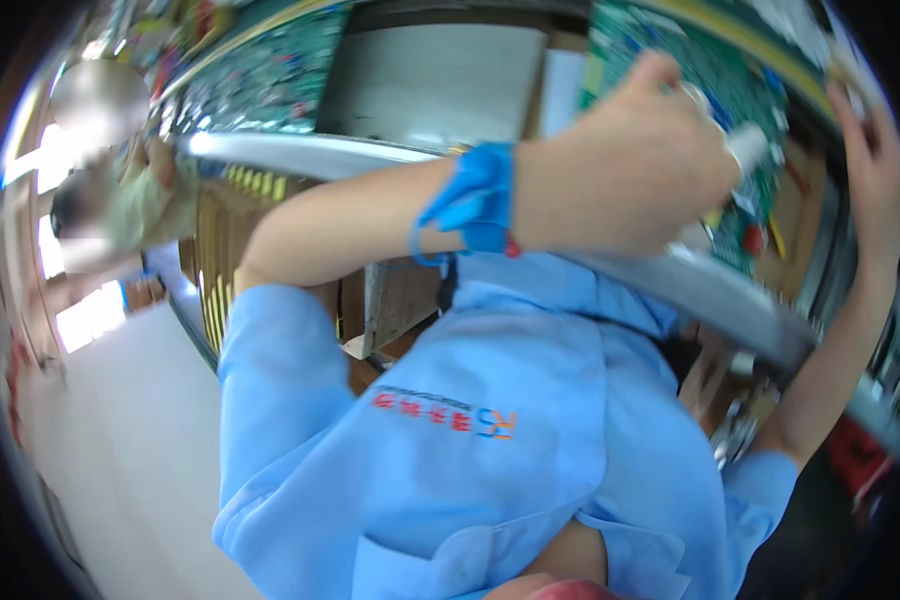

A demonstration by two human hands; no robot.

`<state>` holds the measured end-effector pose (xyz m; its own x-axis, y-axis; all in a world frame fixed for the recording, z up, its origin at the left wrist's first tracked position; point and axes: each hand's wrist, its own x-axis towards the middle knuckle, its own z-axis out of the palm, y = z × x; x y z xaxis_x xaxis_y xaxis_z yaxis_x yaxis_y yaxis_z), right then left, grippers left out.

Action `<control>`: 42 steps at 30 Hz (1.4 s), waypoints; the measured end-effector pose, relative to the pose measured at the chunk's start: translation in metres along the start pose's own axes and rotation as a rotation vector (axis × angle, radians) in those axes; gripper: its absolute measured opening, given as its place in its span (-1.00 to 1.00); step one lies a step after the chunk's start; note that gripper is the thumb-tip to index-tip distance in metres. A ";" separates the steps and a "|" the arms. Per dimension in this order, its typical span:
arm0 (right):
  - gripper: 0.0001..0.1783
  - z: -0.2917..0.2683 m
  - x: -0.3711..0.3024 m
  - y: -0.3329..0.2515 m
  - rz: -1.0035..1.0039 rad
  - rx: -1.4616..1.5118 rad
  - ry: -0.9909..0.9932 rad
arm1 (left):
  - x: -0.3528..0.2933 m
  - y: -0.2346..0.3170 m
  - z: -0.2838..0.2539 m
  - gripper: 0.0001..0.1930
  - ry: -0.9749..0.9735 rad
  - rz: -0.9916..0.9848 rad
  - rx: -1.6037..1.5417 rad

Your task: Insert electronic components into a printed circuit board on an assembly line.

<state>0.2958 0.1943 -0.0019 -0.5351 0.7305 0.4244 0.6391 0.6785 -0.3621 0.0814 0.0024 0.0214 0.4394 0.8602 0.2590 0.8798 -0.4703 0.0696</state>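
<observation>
- Left hand [635, 155] curls partway over a green, component-covered circuit board [720, 45] at two o'clock; a short white cylinder [748, 148] is at its fingers, grip unclear.
- Right hand [880, 175], nearer three o'clock, has fingers slightly parted; cannot tell what it holds.

Left hand [635, 165]: blurred, fingers curled, over a green circuit board [695, 42]; contact not confirmed. 1 white cylindrical item [746, 148] at its fingers, kind unclear. 1 blue wrist strap [488, 200] worn on the left wrist. Right hand [880, 170]: near the right rim, grip unclear. Grey panel [435, 80] left of the board. 1 co-worker [145, 212] visible at far left.
</observation>
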 end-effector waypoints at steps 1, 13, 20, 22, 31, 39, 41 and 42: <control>-0.64 0.003 -0.006 0.008 0.003 0.116 -0.043 | -0.005 -0.010 -0.002 -0.72 0.027 -0.028 0.040; -0.67 0.049 0.010 -0.200 -0.765 0.210 -0.467 | -0.257 -0.237 -0.097 -0.51 0.152 -0.924 0.552; -0.85 0.063 0.004 -0.194 -0.745 -0.078 -0.609 | -0.309 -0.276 -0.068 -0.61 -0.179 -1.037 0.540; -0.89 0.058 0.002 -0.187 -0.703 -0.072 -0.585 | -0.310 -0.270 -0.069 -0.54 -0.108 -1.052 0.503; -0.84 0.014 -0.031 -0.121 -0.472 -0.178 -0.512 | -0.255 -0.213 -0.067 -0.56 -0.116 -0.909 0.353; -0.89 -0.016 -0.051 -0.076 -0.211 -0.351 -0.481 | -0.141 -0.122 -0.048 -0.52 -0.157 -0.617 0.090; -0.93 -0.020 -0.054 -0.069 -0.167 -0.373 -0.463 | -0.119 -0.104 -0.041 -0.50 -0.102 -0.540 0.084; -0.93 -0.021 -0.055 -0.065 -0.168 -0.373 -0.461 | -0.109 -0.096 -0.040 -0.49 -0.118 -0.492 0.059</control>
<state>0.2954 0.1078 0.0158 -0.7755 0.6311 0.0179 0.6313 0.7750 0.0283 -0.0579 -0.0542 0.0247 -0.0150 0.9951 0.0981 0.9949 0.0051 0.1008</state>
